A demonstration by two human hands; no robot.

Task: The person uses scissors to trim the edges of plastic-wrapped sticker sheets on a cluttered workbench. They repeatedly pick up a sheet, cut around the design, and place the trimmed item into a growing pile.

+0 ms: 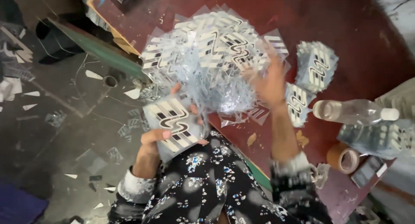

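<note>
Head view, looking straight down. Left hand (162,135) clamped on a small stack of clear plastic sleeves (175,120) printed with black-and-white wavy stripes, thumb pressed across the top face, fingers curled under the lower edge, held just off the near edge of the dark red table (346,34), above the lap. Right hand (270,83) blurred, raised at the big loose heap of the same sleeves (207,55) on the table; fingers seemingly spread against the pile, though too smeared to tell a pinch from an open palm.

Handling, by the look of it: thin, light, glossy film, likely slippery, prone to fanning out and sliding apart. Safest hold probably across the flat face with thumb on top and fingers below, squaring the edges, rather than nipping one corner.

Further right: two neater stacks (317,66) on the table, a clear plastic bottle (354,111) lying on its side, a roll of brown tape (343,158) near it. Left of the table, grey floor (65,133) scattered with scraps and stray sleeves. Floral-print sleeves on both forearms.
</note>
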